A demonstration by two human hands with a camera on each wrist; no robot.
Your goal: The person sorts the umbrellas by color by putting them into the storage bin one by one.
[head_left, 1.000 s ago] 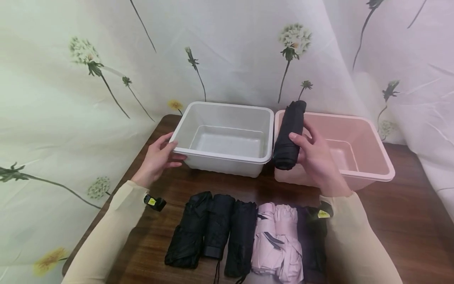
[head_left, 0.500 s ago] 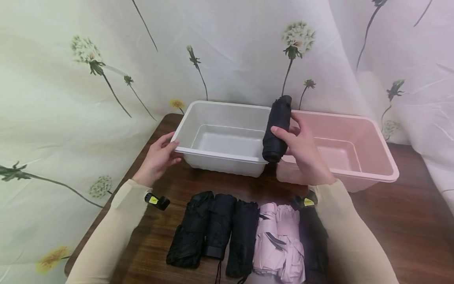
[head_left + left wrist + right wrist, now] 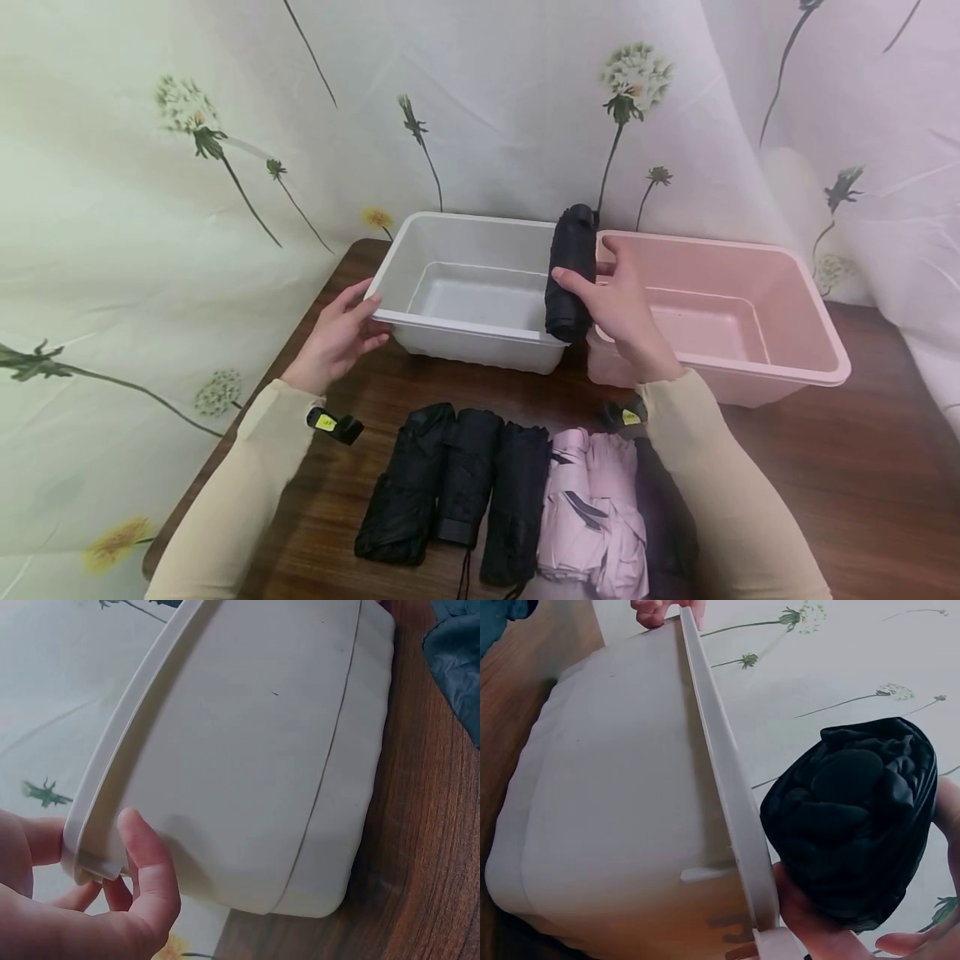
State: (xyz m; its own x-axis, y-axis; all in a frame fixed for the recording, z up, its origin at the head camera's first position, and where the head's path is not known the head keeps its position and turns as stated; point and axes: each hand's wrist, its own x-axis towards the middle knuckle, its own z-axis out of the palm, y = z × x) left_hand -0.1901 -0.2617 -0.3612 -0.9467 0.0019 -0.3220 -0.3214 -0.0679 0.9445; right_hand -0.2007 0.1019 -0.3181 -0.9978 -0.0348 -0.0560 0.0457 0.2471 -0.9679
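A folded black umbrella (image 3: 572, 258) is gripped in my right hand (image 3: 622, 308), thumb across its near side. It lies slanted over the right rim of the white plastic bin (image 3: 480, 352). In the right wrist view the bunched end of the umbrella (image 3: 847, 817) appears close beside the rim; whether they touch I cannot tell. My left hand (image 3: 341, 337) holds the white bin at its front left corner. Seen from the left wrist, fingers of the left hand (image 3: 146, 900) curl around the rim of the bin (image 3: 240, 750).
Right of the white bin stands a pink bin (image 3: 750, 379). Along the near side of the wooden table (image 3: 330, 500) lie black folded umbrellas (image 3: 405, 492), pink ones (image 3: 566, 525) and a dark one (image 3: 663, 517) partly under my right sleeve. A flower-printed cloth (image 3: 510, 108) hangs behind.
My right hand has carried the black umbrella left, from over the pink bin's left edge to the white bin's right rim. The left hand has kept its hold on the white bin.
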